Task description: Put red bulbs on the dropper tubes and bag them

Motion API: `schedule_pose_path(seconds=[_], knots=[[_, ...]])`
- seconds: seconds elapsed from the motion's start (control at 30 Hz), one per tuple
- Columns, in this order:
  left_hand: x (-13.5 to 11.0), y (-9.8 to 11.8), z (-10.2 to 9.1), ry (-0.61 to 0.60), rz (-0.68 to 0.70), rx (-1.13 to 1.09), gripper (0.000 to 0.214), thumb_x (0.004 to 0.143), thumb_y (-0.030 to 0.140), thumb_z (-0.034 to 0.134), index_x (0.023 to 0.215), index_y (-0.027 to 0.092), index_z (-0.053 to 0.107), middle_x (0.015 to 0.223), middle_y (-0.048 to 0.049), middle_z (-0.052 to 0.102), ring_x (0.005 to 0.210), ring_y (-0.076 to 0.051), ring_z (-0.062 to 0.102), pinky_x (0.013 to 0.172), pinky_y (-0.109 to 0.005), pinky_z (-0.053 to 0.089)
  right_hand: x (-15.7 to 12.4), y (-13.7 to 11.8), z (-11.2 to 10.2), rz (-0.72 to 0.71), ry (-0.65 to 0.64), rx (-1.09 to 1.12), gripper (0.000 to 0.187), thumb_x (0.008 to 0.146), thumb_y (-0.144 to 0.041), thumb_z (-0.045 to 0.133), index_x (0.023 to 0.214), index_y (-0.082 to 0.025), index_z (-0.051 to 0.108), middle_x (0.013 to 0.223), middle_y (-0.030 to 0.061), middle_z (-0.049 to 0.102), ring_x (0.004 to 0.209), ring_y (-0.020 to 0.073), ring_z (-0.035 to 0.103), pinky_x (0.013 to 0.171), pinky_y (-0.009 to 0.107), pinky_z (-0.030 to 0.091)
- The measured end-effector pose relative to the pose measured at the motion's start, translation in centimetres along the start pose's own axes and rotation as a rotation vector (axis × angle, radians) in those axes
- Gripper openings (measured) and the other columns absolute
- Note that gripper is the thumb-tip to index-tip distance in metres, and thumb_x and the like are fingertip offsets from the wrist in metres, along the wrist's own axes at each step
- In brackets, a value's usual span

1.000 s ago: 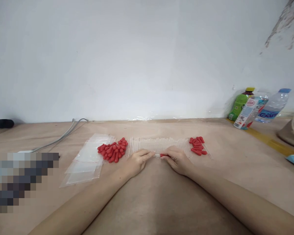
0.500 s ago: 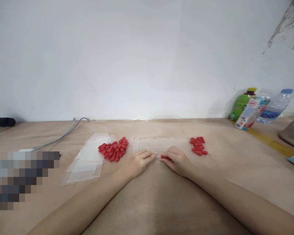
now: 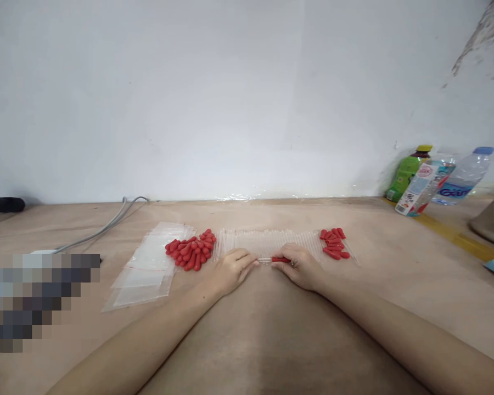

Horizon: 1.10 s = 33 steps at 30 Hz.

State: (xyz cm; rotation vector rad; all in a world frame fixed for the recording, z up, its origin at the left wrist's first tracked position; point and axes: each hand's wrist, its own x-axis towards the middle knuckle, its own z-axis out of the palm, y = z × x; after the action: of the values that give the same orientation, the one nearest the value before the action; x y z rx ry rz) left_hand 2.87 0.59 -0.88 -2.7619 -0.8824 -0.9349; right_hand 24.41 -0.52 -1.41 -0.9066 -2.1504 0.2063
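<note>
My left hand pinches a clear dropper tube, which lies level between my two hands. In the fingers of my right hand is a red rubber bulb, its end toward the tube. The tube's right end reaches the bulb, but I cannot tell how far it goes inside. Just beyond my hands lies a row of clear dropper tubes, side by side. A large heap of red rubber bulbs lies left of the row, and a smaller group of bulbs lies to its right.
Clear plastic bags lie overlapped at the left, near a grey cable. At the back right stand a green bottle, a tilted labelled bottle and a blue-capped bottle. Yellow tape runs along the table there.
My hands have drawn slightly apart, and more of the clear tube shows between them. The left hand still pinches the tube and the right still grips the bulb. The piles look unchanged.
</note>
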Motion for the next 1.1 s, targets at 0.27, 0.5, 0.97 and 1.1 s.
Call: schedule_pose_path(seconds=[0.27,0.5,0.97,1.1], knots=[[-0.05,0.4,-0.08,-0.015,0.01,-0.035,0.023,0.087,0.024,0.039,0.092,0.014,0.06,0.074,-0.0053,0.058,0.068,-0.013,0.055,0.062,-0.023,0.045,-0.1,-0.43,0.35,-0.025,-0.017,0.001,0.009,0.079,-0.021,0.049,0.079,-0.018,0.058,0.07,0.0028,0.059,0.068,0.014,0.052,0.064,0.027,0.042],[0.09,0.48,-0.19,-0.031,0.024,-0.042,0.022,0.087,0.023,0.04,0.089,0.014,0.06,0.073,-0.0052,0.058,0.067,-0.013,0.054,0.061,-0.022,0.044,0.05,-0.79,0.59,-0.042,-0.034,-0.022,0.009,0.08,-0.021,0.048,0.078,-0.017,0.056,0.071,0.0036,0.058,0.069,0.0145,0.051,0.063,0.027,0.041],[0.1,0.41,0.04,-0.036,0.024,-0.058,0.022,0.087,0.024,0.04,0.09,0.014,0.06,0.074,-0.0053,0.058,0.068,-0.013,0.054,0.063,-0.023,0.044,0.34,-0.89,0.66,-0.049,-0.058,-0.024,0.013,0.081,-0.024,0.049,0.079,-0.016,0.06,0.072,0.0049,0.059,0.07,0.0149,0.052,0.065,0.027,0.041],[0.05,0.15,0.23,-0.01,-0.038,-0.088,0.022,0.087,0.024,0.041,0.093,0.015,0.059,0.074,-0.0041,0.057,0.066,-0.012,0.053,0.062,-0.022,0.044,0.72,-0.75,0.1,0.018,-0.051,0.073,0.015,0.081,-0.023,0.049,0.086,-0.018,0.062,0.077,0.0048,0.061,0.074,0.0142,0.055,0.068,0.026,0.043]])
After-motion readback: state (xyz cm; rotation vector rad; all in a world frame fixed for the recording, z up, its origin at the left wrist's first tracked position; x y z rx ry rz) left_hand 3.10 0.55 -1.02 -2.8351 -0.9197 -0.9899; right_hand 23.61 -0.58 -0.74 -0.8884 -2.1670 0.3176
